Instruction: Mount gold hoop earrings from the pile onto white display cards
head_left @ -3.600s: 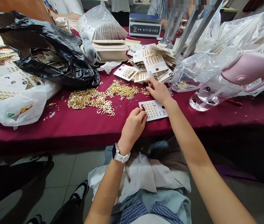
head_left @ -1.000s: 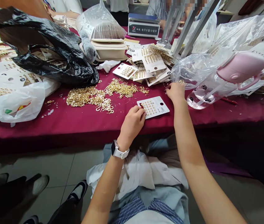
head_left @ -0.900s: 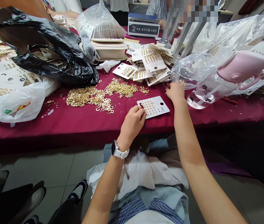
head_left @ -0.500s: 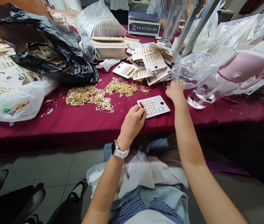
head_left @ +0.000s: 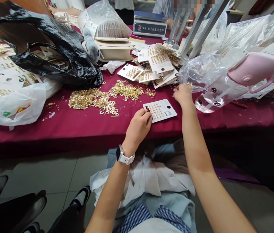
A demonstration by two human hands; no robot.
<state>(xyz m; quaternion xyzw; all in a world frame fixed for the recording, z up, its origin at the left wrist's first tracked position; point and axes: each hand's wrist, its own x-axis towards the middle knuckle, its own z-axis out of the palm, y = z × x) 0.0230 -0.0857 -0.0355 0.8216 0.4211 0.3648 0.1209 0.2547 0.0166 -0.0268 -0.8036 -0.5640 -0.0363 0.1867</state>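
Seemingly at a steadying step, the left hand (head_left: 138, 127) grips a rectangular, gold-studded white card (head_left: 162, 110) on maroon cloth (head_left: 78, 125). The right hand (head_left: 184, 94) lies just beyond (grip indiscernible); the next move probably calls for precision.

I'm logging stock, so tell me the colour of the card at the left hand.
The card is white; it shows best in the head view.
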